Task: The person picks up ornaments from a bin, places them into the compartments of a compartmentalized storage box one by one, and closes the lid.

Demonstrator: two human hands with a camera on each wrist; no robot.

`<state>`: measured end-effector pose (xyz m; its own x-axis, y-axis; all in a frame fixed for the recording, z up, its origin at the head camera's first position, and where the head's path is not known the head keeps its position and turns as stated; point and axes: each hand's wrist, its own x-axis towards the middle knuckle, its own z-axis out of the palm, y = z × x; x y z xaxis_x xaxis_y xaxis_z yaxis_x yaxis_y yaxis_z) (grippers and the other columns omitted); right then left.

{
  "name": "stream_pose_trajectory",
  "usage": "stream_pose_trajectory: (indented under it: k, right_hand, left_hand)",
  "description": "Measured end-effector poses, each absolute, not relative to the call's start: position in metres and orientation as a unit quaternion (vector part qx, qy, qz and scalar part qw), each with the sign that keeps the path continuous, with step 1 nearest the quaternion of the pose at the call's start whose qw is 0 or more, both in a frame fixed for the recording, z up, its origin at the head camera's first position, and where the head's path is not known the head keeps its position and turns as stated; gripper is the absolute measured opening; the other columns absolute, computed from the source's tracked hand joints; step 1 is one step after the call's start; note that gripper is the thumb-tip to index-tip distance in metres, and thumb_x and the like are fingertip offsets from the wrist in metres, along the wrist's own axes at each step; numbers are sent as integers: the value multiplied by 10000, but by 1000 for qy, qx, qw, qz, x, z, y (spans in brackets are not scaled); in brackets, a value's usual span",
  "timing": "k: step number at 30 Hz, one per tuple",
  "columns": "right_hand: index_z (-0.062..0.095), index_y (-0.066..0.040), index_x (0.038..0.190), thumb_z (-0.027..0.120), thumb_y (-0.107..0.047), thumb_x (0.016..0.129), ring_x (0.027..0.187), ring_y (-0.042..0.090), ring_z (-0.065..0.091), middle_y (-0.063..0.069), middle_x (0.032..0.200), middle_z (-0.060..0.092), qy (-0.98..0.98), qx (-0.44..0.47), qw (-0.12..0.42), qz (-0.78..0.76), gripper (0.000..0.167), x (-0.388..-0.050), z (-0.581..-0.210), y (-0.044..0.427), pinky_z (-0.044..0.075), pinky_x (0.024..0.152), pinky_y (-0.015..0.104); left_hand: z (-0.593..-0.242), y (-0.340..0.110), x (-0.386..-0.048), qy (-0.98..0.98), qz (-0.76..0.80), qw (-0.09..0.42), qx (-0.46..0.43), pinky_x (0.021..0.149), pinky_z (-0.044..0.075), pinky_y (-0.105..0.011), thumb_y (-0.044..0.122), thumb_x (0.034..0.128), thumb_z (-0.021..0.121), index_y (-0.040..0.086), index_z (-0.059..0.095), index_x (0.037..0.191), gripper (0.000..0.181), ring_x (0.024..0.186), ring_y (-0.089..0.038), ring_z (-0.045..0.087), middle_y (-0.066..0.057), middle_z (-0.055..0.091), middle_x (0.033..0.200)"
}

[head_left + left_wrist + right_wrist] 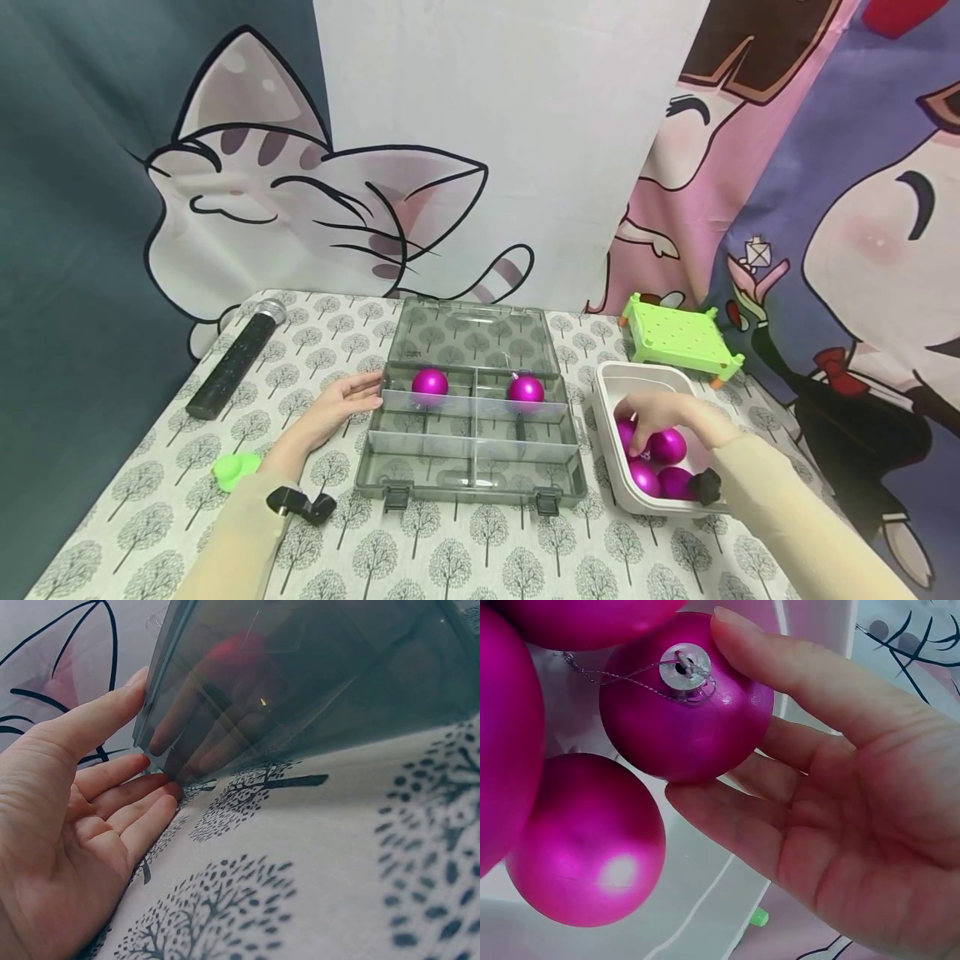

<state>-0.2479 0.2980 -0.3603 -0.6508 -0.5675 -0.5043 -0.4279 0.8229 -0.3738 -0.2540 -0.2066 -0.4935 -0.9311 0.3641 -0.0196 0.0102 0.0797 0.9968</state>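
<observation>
A person sits or stands at a table covered with a tree-print cloth [487, 558], both hands at work. In the middle lies a smoky, see-through divider box [420, 471], its lid [474, 336] folded back away from the person, which leaves every compartment reachable from above. Two shiny magenta balls rest in the far row, one in the left compartment [430, 385] and one in the right [527, 392]; the clear dividers [427, 443] probably stop them rolling together. The middle and near rows hold no balls. The left hand [337, 408] is unclenched, its fingers loosely extended and touching the box's left side, apparently to steady it. To the right, just beside the box, stands a white bin [652, 382], well placed for the other arm. The right hand [658, 412] reaches down into it and grasps a magenta ball [682, 731], thumb on one side and fingers on the other, a grip that suits a smooth round thing. That ball's silver cap and thread point away from the palm. Other magenta balls [585, 844] crowd against it, penned in by the bin's walls. Around the edges, apart from the hands' work, lie a black microphone [234, 362], a green toy duck [236, 469] and a green toy bed [678, 333].
</observation>
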Motion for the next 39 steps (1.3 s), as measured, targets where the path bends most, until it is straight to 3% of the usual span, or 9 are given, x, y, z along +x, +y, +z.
stream_pose_trajectory:
  k: [5,13,19,24,28,33,39]
  right_hand:
    - [686,17,1079,835,-101,687,887,97,594,26,993,706,908,-284,283,-124,436,-250,-357,306,522,805,231]
    - [658,38,1120,836,-151,690,960,247,663,82,1037,706,913,-310,219,-149,502,-250,-355,315,566,847,357]
    - [640,30,1180,846,-213,705,932,185,661,85,1060,707,923,-295,176,-176,572,-251,-351,322,574,813,313]
    - [576,60,1287,825,-214,753,1037,285,663,200,1205,657,921,-280,152,-226,650,-253,-345,327,588,870,298]
    - [565,34,1308,812,-232,778,1112,343,634,204,1246,640,928,-265,118,-236,642,-252,-337,328,564,912,313]
    - [551,10,1332,805,-241,796,1132,324,616,201,1278,632,933,-249,80,-246,645,-255,-334,327,541,906,317]
    - [534,8,1349,802,-179,803,1171,382,606,215,1286,618,919,-254,53,-297,636,-261,-335,316,555,967,399]
  left_hand:
    - [-493,-207,-254,722,667,133,129,1181,259,-418,88,916,639,-115,272,1466,692,1423,-449,298,-302,264,1542]
    - [-492,-207,-254,721,669,129,127,1172,277,-396,77,912,636,-112,284,1464,681,1418,-445,314,-299,284,1536]
    - [-491,-207,-254,724,665,129,132,1181,265,-420,78,914,634,-103,290,1467,675,1415,-445,322,-290,297,1534]
    - [-491,-207,-253,723,665,130,132,1184,255,-432,81,915,634,-100,288,1469,678,1416,-445,320,-288,293,1536]
    - [-490,-207,-253,724,664,131,133,1184,254,-431,85,916,633,-103,281,1470,683,1416,-447,317,-292,288,1536]
    - [-492,-207,-253,722,666,131,131,1183,250,-432,80,914,633,-104,280,1470,683,1418,-445,314,-290,286,1539]
    - [-491,-207,-253,722,666,131,134,1184,253,-437,84,915,634,-109,278,1468,685,1415,-451,315,-296,290,1533]
